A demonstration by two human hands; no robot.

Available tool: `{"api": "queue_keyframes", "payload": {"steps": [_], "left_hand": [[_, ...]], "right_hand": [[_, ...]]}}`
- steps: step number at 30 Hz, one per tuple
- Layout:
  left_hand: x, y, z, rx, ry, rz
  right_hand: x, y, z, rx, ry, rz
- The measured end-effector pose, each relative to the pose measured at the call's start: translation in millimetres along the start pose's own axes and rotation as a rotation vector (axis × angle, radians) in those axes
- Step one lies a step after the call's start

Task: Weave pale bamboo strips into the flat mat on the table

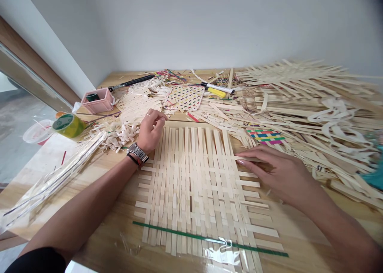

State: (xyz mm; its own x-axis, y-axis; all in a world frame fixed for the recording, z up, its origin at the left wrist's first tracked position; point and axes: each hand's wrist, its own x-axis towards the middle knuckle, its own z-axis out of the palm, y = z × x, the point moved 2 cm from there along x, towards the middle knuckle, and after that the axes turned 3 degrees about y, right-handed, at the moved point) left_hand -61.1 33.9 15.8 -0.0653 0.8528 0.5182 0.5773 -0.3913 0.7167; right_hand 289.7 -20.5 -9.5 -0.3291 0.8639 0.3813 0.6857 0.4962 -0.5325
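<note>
Woven mat [194, 185], flat on the table [113, 231]. Right hand [277, 171]: thumb and fingers pinched on pale strip [234, 157] at the mat's right edge. Left hand [151, 131]: curled near far left corner; grip impossible to tell. Advisable: keep strip flat, seat snugly, avoid bending.

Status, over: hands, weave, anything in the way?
Left hand near weave, far left corner, grip unclear. Right hand pinching pale strip, right edge. Weave flat, green strip across near end. Loose strips crowd far right.
</note>
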Motion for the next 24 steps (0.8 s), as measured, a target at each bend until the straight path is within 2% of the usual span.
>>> {"api": "queue_keyframes", "payload": {"steps": [6, 13, 24], "left_hand": [[-1, -4, -0.3, -0.004, 0.021, 0.032], [-2, -13, 1.1, -0.079, 0.059, -0.057], [-1, -13, 1.9, -0.096, 0.037, -0.010]], "right_hand": [[0, 0, 0, 0.011, 0.017, -0.004], [1, -3, -2, -0.004, 0.021, -0.023], [0, 1, 0, -0.002, 0.009, -0.009]]}}
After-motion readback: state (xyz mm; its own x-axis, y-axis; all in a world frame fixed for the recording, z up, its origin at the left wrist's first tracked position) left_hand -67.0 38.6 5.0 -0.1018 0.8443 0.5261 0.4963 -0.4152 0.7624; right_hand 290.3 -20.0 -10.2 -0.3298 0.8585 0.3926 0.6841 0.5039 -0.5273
